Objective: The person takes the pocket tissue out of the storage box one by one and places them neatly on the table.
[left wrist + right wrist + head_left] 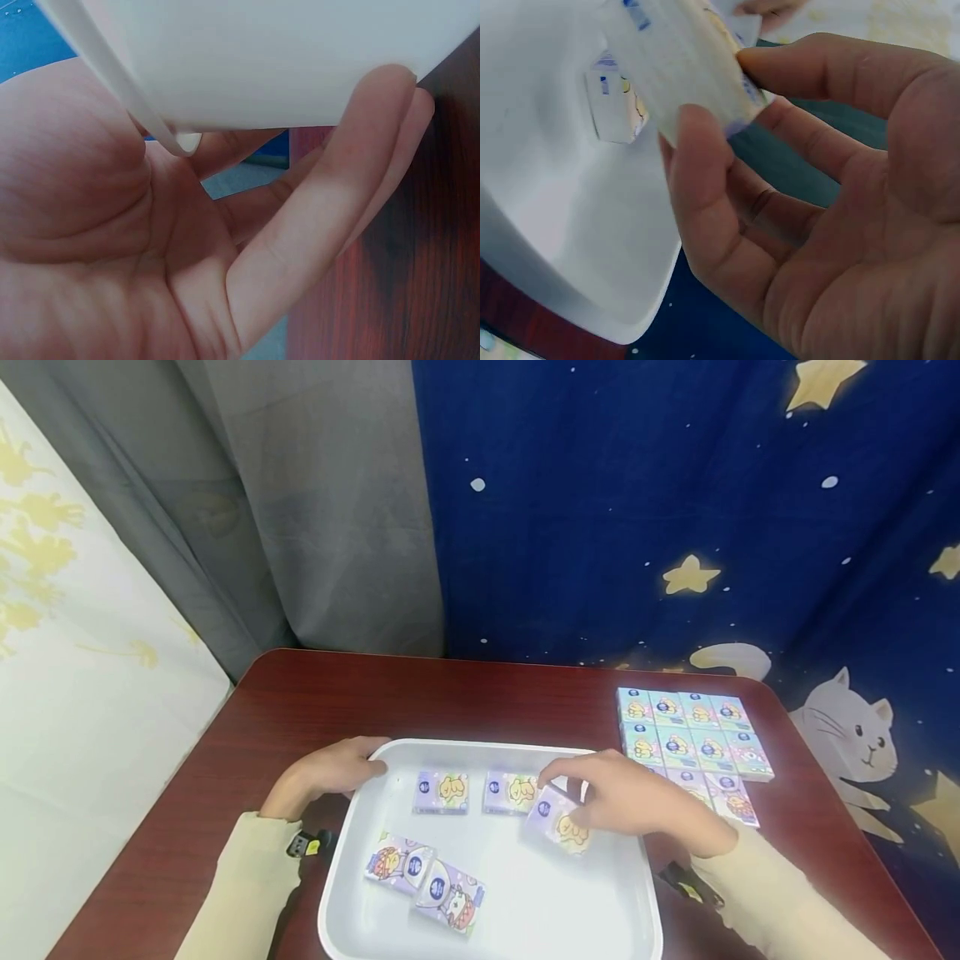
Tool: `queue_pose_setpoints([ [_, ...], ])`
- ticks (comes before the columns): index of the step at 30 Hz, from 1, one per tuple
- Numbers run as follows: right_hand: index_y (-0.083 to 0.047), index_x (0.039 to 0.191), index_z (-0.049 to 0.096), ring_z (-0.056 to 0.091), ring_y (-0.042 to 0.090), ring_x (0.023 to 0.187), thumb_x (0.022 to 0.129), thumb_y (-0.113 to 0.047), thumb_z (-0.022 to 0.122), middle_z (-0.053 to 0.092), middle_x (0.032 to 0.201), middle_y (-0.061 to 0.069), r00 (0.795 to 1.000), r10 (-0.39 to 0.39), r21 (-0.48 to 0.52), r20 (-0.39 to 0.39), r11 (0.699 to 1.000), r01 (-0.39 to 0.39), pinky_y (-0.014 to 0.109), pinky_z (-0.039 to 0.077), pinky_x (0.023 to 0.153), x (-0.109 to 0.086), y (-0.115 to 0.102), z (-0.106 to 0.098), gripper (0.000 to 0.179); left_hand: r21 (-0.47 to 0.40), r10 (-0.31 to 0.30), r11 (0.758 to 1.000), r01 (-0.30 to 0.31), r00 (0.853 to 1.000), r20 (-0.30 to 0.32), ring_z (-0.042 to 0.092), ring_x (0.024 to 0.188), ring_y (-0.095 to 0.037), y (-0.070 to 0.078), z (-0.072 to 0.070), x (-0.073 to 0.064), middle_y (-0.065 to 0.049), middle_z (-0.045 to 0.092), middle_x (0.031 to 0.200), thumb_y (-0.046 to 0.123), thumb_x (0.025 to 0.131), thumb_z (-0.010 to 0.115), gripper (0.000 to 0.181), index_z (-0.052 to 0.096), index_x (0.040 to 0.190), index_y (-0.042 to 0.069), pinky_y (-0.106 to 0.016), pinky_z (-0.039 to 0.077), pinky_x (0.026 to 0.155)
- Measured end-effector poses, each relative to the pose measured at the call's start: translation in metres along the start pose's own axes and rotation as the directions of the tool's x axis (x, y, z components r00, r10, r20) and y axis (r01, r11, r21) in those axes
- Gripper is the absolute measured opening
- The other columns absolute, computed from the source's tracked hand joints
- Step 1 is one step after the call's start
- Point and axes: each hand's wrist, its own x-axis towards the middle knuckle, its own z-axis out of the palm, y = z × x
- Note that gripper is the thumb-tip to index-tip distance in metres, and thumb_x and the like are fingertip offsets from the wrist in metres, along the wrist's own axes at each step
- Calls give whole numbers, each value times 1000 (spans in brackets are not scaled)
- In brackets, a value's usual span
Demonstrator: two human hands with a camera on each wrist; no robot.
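My left hand (341,771) grips the far left corner of a white tray (487,745). In the left wrist view, the tray's rim (124,86) lies between the thumb side and the fingers (330,180), which touch the outer wall. Over the tray's right part, my right hand (626,789) pinches a small purple tissue pack (551,817) printed with a yellow bear. The right wrist view shows this pack's pale side (675,67) between thumb and fingers. Inside the tray lie two more bear packs (441,792) (508,792) along the far side, and two overlapping packs (401,862) (452,897) nearer the front left.
Rows of green and purple tissue packs (678,743) stand on the red-brown table (480,697) right of the tray. Behind the table hang a grey curtain (337,510) and a blue one with stars (570,527). A white cloth (90,710) hangs at the left.
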Motion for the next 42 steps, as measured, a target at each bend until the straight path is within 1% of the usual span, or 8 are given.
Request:
queue_pose_setpoints([
  [5,-20,137,72,67,17,92,89,-10,82,71,108,-2,998,24,155,-59,988,-15,32,60,76,-11,12,-4,50,1,-4,1000,4,1000,-2,77,86,-27,1,0,-1,-14,76,111,5,108,59,38,61,146,-1,-45,67,71],
  [10,-16,139,69,66,30,96,90,-8,82,69,112,8,987,92,323,-132,945,-45,38,63,68,-24,24,-9,50,12,-4,1000,4,1000,-3,77,86,-27,2,0,-1,-14,76,111,5,108,59,38,61,146,-1,-45,68,72],
  [14,-16,140,68,66,30,101,91,-11,84,68,113,8,972,135,349,-190,935,-62,35,62,75,-33,35,-12,52,23,4,1000,-4,1000,0,77,85,-27,3,0,-1,-15,75,112,4,108,60,38,61,145,-1,-44,68,72],
  [22,-7,146,61,72,38,102,96,-8,81,67,119,21,968,179,495,-176,866,-69,48,67,73,-49,59,-22,54,15,14,1000,-14,1000,4,77,85,-28,3,0,-1,-16,75,113,4,108,60,38,61,146,-1,-45,68,71],
  [27,-4,151,57,73,37,104,97,-9,80,65,126,25,953,232,548,-195,832,-90,47,67,79,-60,75,-28,59,0,15,1000,-15,1000,6,78,87,-29,3,0,-1,-17,75,113,4,108,59,38,60,146,-2,-45,68,72],
  [30,-7,155,55,71,35,107,99,-15,79,65,133,24,939,281,544,-197,829,-134,45,65,82,-66,86,-31,62,-6,7,1000,-7,1000,4,78,87,-29,2,0,-2,-17,75,113,4,108,59,39,60,146,-2,-46,68,72],
  [34,-8,156,53,73,32,108,101,-16,76,66,136,24,937,290,542,-194,828,-144,42,64,83,-72,102,-33,60,-6,-1,1000,1,1000,1,77,87,-29,1,0,-2,-16,75,113,4,108,59,39,60,147,-1,-45,68,72],
  [42,-21,157,53,72,29,106,104,-21,73,62,139,22,916,371,580,-153,784,-220,42,61,83,-93,135,-41,56,-5,-9,1000,9,1000,2,77,87,-28,1,0,-1,-15,75,112,5,108,59,40,60,147,-1,-44,67,72],
])
